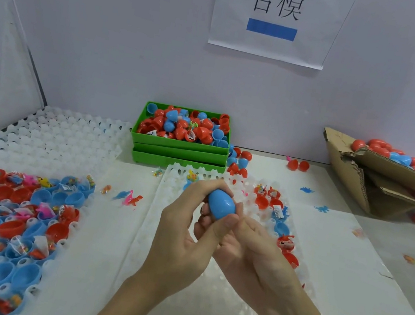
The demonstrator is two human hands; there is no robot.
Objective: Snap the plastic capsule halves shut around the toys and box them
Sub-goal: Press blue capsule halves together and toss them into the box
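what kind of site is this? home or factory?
Likely a small factory assembly bench: white holder trays of open capsule halves with toys, a green bin of loose halves, a torn cardboard box of closed capsules, and a posted station sign.

wall sign: two black characters, blue bar | loose toy dinosaurs: on table
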